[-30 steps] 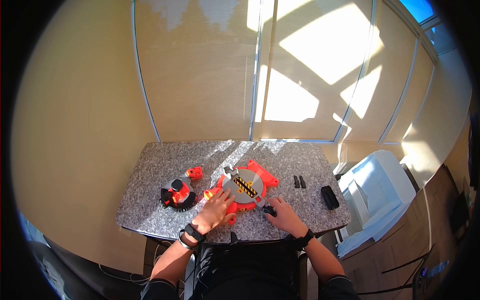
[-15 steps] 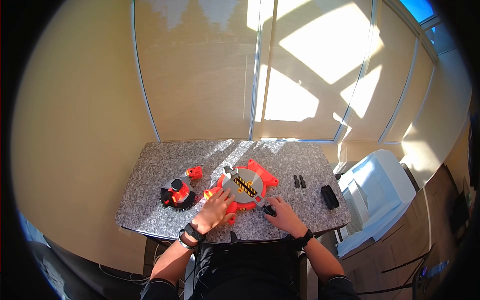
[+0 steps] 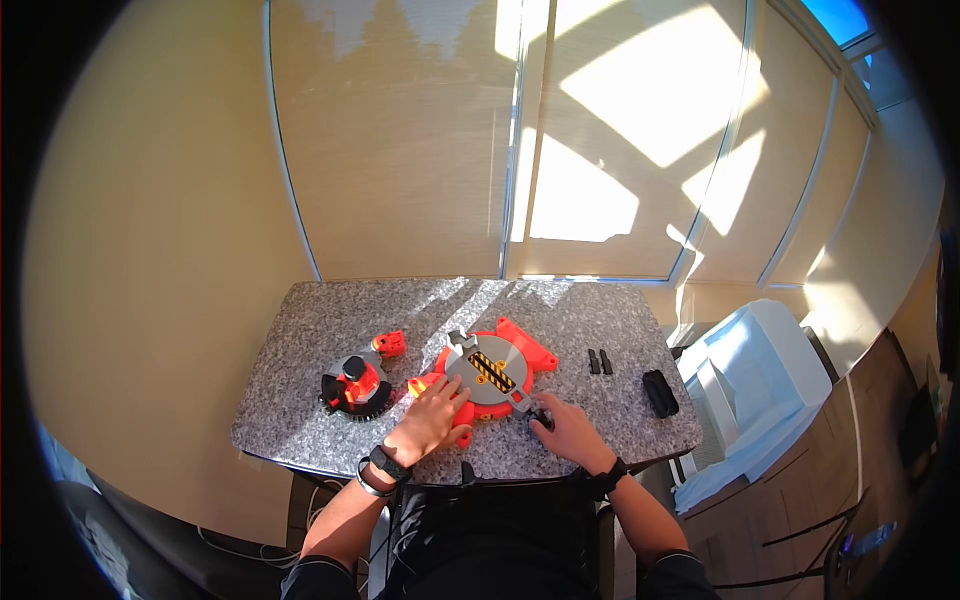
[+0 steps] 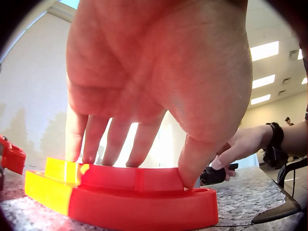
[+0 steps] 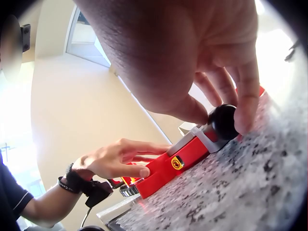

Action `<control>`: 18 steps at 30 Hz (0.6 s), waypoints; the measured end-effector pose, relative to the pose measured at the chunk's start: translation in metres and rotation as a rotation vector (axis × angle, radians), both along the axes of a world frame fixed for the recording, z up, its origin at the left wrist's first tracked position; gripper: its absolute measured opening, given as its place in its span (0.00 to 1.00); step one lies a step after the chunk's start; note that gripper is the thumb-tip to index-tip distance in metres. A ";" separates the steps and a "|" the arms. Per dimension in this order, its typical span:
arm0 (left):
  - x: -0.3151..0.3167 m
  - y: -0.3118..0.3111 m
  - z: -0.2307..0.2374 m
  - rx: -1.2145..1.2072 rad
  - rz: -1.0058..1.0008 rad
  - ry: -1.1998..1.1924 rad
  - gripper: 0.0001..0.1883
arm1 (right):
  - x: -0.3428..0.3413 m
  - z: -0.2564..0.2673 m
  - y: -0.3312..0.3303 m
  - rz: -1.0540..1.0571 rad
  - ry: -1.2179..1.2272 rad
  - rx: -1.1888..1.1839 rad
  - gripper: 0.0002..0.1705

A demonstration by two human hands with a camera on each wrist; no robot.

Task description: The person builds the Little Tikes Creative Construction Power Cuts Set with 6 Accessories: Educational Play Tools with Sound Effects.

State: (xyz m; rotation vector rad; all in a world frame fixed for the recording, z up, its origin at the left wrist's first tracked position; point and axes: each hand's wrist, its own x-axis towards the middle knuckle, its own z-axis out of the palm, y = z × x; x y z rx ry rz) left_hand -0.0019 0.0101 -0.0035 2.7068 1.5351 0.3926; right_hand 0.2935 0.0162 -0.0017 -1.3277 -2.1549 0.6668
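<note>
A round toy base with red legs (image 3: 524, 345) lies on the table, topped by a grey disc (image 3: 457, 372) with a black-and-yellow striped band. My left hand (image 3: 428, 420) rests on its near left side. Straight fingertips touch the top in the left wrist view, the thumb beside the red part (image 4: 144, 207). At the base's near right, my right hand (image 3: 574, 432) pinches a black round piece (image 5: 224, 122) between thumb and fingers. That piece sits at the end of a grey arm (image 5: 206, 139) on the base's edge, close over the tabletop.
To the left stands a red-and-black toy part (image 3: 360, 390), with a small red piece (image 3: 390, 346) behind it. Two thin black pieces (image 3: 599, 362) and a black case-like part (image 3: 660, 394) lie at the right. A small black piece (image 3: 467, 474) sits at the table's front edge.
My right fingers have shifted slightly around the black piece, which now shows at a different angle. The left hand and the base have stayed in place.
</note>
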 end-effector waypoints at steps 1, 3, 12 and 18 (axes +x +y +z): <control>0.000 0.000 -0.001 0.003 0.001 -0.005 0.35 | 0.000 0.000 0.000 0.000 0.001 0.000 0.28; -0.001 0.001 -0.003 0.014 -0.002 -0.003 0.35 | 0.000 -0.001 0.000 0.032 -0.018 0.100 0.30; -0.001 0.001 -0.003 0.043 -0.008 -0.004 0.34 | 0.000 0.008 -0.001 -0.001 0.004 -0.018 0.30; 0.000 0.001 -0.003 0.041 -0.007 -0.007 0.34 | 0.002 -0.007 0.004 -0.010 0.030 0.085 0.22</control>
